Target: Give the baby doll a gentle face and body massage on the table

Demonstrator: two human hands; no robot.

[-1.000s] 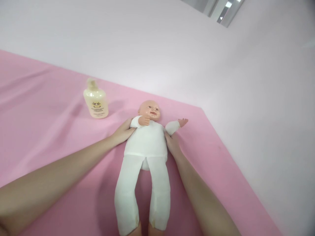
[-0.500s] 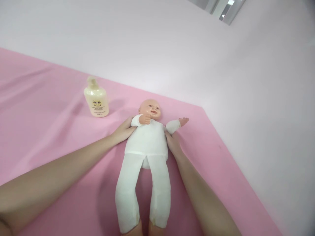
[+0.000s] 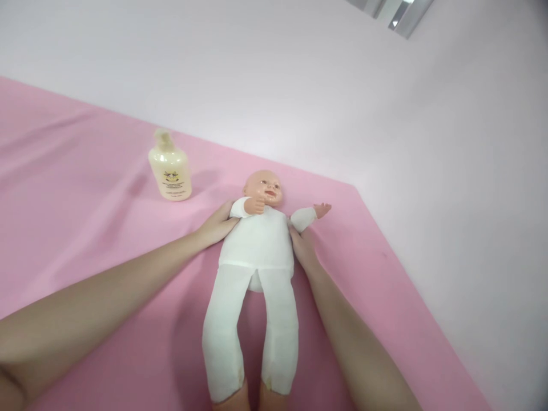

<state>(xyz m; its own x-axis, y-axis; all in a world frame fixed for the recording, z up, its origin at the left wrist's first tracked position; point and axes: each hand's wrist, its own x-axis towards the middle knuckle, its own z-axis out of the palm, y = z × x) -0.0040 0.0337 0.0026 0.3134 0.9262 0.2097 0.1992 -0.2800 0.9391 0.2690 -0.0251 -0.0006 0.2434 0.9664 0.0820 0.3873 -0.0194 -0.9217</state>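
Observation:
A baby doll in a white cloth suit lies on its back on the pink sheet, head towards the wall. My left hand presses against the doll's side under its bent arm. My right hand rests against the other side of the torso, just below the doll's outstretched arm. Both hands cup the torso from either side, their fingers partly hidden beneath the doll.
A cream pump bottle stands upright on the sheet, left of the doll's head. A pale wall rises right behind the sheet's far edge and runs along its right edge.
Only the view has shifted slightly. The hands and the doll keep the same position relative to each other.

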